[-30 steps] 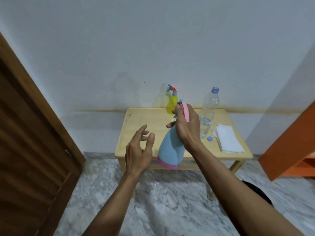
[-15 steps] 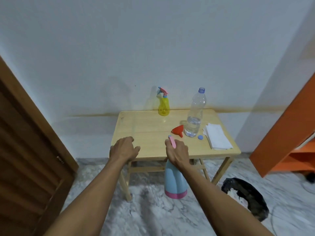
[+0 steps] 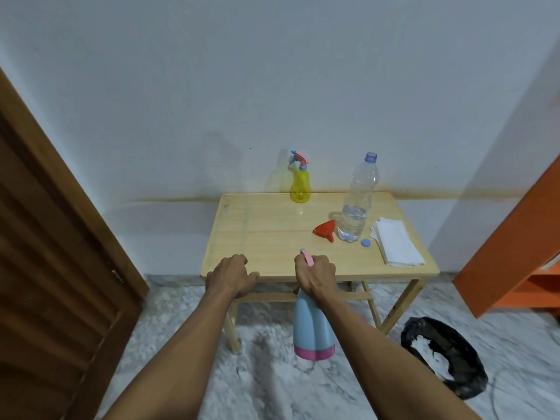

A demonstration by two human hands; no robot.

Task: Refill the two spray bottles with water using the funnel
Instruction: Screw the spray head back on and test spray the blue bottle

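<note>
A person's right hand [image 3: 315,275] grips the neck of a blue spray bottle [image 3: 313,325], held in front of the near edge of a small wooden table [image 3: 260,231]; the left hand [image 3: 231,275], fingers curled on nothing, hovers at that edge. The table's left half lies bare. A yellow spray bottle [image 3: 300,184] stands at the back; a red funnel [image 3: 325,230], uncapped water bottle [image 3: 359,198], its cap [image 3: 365,243] and napkins [image 3: 397,245] crowd the right side. A black bin [image 3: 445,356] sits on the floor.

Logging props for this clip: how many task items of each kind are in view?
Spray bottles: 2, yellow one on the table, blue one held by the right hand
Water bottle: 1
Funnel: 1
Total: 4
</note>
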